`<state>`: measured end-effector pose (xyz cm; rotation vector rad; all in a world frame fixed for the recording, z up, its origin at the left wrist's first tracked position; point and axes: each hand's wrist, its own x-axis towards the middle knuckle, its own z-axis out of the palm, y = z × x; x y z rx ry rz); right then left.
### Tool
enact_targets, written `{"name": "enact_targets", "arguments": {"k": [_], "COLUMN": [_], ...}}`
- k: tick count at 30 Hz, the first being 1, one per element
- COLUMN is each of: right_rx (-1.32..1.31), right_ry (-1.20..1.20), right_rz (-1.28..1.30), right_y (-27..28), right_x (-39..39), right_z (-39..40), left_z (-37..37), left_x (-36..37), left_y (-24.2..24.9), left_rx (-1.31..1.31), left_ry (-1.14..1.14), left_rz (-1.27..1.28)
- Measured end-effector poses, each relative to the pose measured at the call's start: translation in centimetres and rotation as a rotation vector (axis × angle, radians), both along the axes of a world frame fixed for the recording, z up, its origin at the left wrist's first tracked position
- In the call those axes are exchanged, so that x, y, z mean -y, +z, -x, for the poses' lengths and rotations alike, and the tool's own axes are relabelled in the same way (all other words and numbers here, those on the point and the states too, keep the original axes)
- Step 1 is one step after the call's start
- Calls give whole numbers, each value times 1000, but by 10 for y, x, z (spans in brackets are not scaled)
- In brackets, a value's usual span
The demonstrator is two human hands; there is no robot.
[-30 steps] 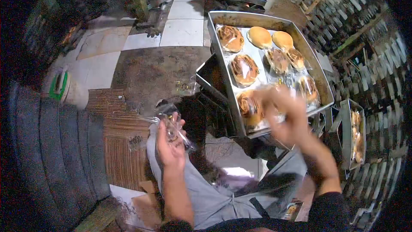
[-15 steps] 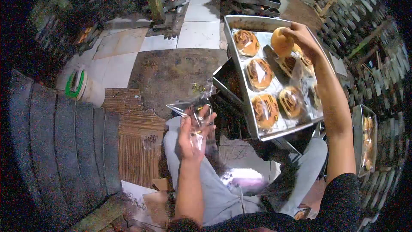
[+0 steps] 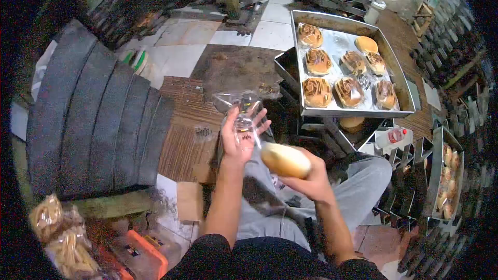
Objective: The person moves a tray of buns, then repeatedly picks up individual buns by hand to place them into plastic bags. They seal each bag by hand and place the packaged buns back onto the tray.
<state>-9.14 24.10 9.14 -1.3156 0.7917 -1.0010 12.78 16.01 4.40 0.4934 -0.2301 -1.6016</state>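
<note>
A clear plastic bag [image 3: 244,119] lies over the palm and fingers of my left hand [image 3: 239,137], which holds it with the fingers spread. Close to its right, my right hand [image 3: 314,176] grips a round bun [image 3: 285,161], blurred by motion, near the lower end of the bag. Several buns with brown swirls, some in clear wrap, sit in the metal tray [image 3: 358,113] at the upper right. One plain-topped bun [image 3: 366,45] lies near that tray's back right.
Beneath the tray stands another dark tray [image 3: 288,72]. A narrow tray of buns [image 3: 437,176] is at the far right. Bagged food [image 3: 67,243] and an orange-edged container [image 3: 148,251] are at the lower left. A small cardboard box [image 3: 190,201] sits left of my legs.
My right hand has come down from the tray to beside my left hand, carrying the bun. The view has shifted, showing more at the lower left.
</note>
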Motion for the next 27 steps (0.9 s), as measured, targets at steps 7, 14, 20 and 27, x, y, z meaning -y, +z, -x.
{"name": "enact_targets", "arguments": {"k": [7, 14, 20, 27], "right_rx": [-482, -581, -577, -265], "right_ry": [-107, -228, -335, 83], "right_rz": [749, 548, 422, 83], "right_y": [-13, -14, -3, 6], "right_x": [-14, -8, -16, -20], "right_z": [-53, -56, -59, -29], "left_z": [13, 53, 51, 38], "left_x": [-32, -38, -40, -42], "left_y": [21, -36, -23, 4], "left_rx": [-122, 202, 22, 93], "left_ry": [-62, -26, -180, -67], "left_rz": [35, 33, 100, -46]}}
